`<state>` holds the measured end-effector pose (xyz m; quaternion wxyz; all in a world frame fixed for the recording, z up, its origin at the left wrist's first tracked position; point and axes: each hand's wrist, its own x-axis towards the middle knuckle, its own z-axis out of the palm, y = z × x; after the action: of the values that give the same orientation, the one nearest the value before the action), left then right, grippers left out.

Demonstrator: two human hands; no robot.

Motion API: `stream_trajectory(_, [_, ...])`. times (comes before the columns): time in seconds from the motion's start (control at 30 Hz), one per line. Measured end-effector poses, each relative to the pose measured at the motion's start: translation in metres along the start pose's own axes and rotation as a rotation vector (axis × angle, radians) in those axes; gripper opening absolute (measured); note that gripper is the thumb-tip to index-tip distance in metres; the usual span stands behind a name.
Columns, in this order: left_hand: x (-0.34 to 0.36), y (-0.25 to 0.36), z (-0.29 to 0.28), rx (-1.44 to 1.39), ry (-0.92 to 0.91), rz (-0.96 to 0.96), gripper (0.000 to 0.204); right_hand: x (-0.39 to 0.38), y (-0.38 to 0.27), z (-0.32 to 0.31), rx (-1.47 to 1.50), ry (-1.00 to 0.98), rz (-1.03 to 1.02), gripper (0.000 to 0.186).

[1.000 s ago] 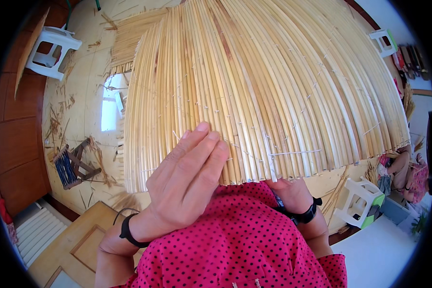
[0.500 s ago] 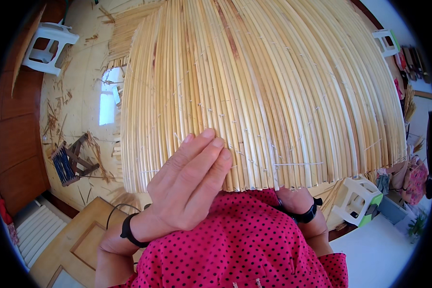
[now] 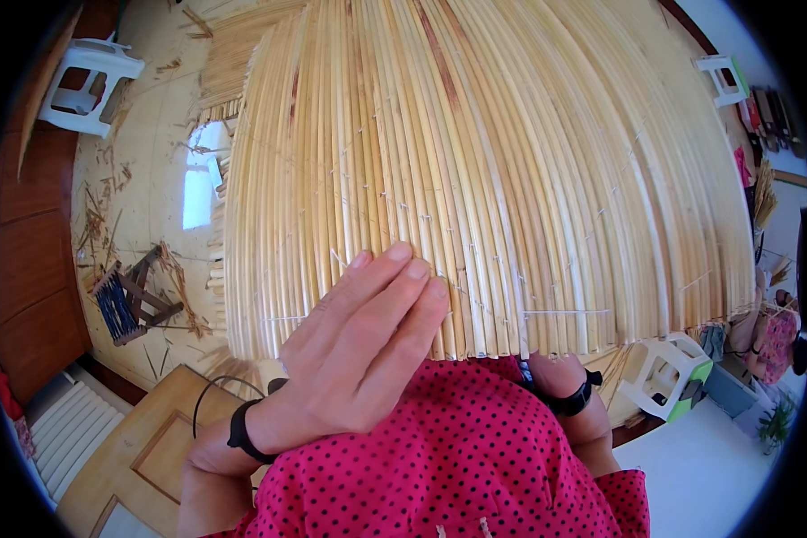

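A large mat (image 3: 565,161) of pale straw-coloured stalks, bound with fine white threads, fills the upper middle of the view. My left hand (image 3: 363,350) lies on its near edge with fingers straight and lightly spread, fingertips touching the stalks. Beneath that edge on the right is my right hand (image 3: 554,375), its fingers mostly hidden by the mat, so what it holds cannot be seen. Short threads lie on the surface near both hands.
A white stool (image 3: 85,85) stands upper left, a dark folding stool (image 3: 134,296) below it among straw scraps. Another white stool (image 3: 659,377) is at lower right, beside what appears to be another person (image 3: 771,341) in pink. A wooden panel (image 3: 134,430) is at lower left.
My left hand has moved slightly right and down with the mat's near edge. The right hand stays under the mat, and the whole view has shifted a little.
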<state>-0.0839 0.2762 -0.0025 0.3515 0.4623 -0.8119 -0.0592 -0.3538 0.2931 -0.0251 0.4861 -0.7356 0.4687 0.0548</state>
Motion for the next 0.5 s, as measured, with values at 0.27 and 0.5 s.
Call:
stream_trajectory(0.27, [0.022, 0.001, -0.027, 0.051, 0.087, -0.02, 0.03, 0.056, 0.0, 0.009, 1.129, 0.446, -0.19, 0.012])
stream_trajectory(0.5, [0.069, -0.002, -0.102, 0.212, 0.153, -0.146, 0.038, 0.091, -0.068, -0.048, 1.116, 0.698, -0.545, 0.011])
